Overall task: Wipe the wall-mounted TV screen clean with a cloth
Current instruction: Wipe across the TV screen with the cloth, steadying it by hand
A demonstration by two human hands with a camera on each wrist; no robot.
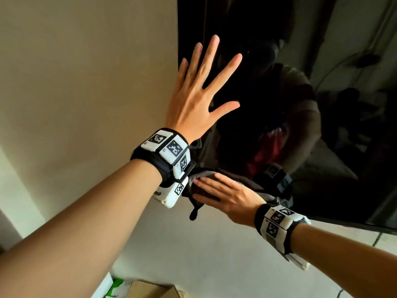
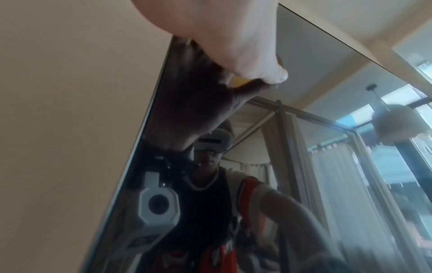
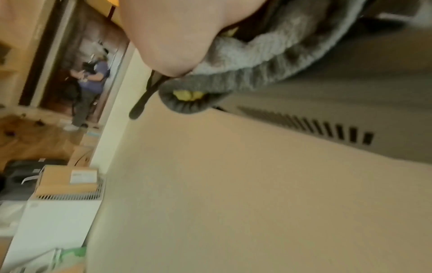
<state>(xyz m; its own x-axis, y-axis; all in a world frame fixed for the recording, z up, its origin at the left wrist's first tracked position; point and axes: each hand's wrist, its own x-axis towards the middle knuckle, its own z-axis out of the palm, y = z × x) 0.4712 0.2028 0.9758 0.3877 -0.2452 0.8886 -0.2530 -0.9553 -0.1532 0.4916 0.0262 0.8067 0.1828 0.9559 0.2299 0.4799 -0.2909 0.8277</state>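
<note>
The black TV screen (image 1: 300, 104) hangs on a beige wall and mirrors the room. My left hand (image 1: 199, 91) lies flat with fingers spread across the screen's left edge; its palm (image 2: 224, 37) meets the glass (image 2: 304, 166) in the left wrist view. Below it, my right hand (image 1: 223, 194) presses a grey cloth (image 1: 206, 175) with straight fingers against the screen's lower left corner. A dark loop (image 1: 194, 214) hangs from the cloth. In the right wrist view the grey cloth (image 3: 245, 61) bunches under my palm (image 3: 170, 37), past the TV's bottom edge.
The beige wall (image 1: 86, 82) runs left of and below the TV. Vent slots (image 3: 327, 127) line the TV's underside. Cardboard boxes (image 1: 150, 289) and a white appliance (image 3: 53, 221) stand on the floor by the wall. Another person (image 3: 91, 92) stands far off in a doorway.
</note>
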